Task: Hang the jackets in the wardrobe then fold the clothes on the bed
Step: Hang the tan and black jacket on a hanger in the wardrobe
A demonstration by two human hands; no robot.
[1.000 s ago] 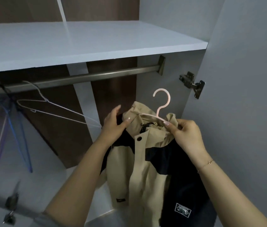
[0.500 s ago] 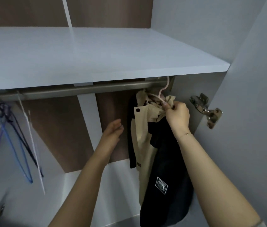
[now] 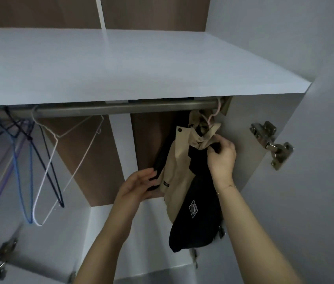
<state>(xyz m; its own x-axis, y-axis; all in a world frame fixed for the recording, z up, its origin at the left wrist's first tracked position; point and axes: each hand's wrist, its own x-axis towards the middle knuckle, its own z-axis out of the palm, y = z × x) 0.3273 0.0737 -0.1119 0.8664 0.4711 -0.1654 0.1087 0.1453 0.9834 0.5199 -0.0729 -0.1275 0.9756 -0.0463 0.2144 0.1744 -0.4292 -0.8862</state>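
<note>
Pink hanger (image 3: 215,114) is now hooked over the rail (image 3: 121,108) at its far right end; a second ago I was holding it below the rail. Jacket (image 3: 179,171) hangs inside the wardrobe, so this one looks basically done. Right hand (image 3: 222,154) grip: fingers curled, pinching the bunched collar fabric. Left hand (image 3: 136,186) grip: relaxed, fingers touching the dark sleeve edge, not clenched. Empty wire hangers (image 3: 45,160) sit at the left.
</note>
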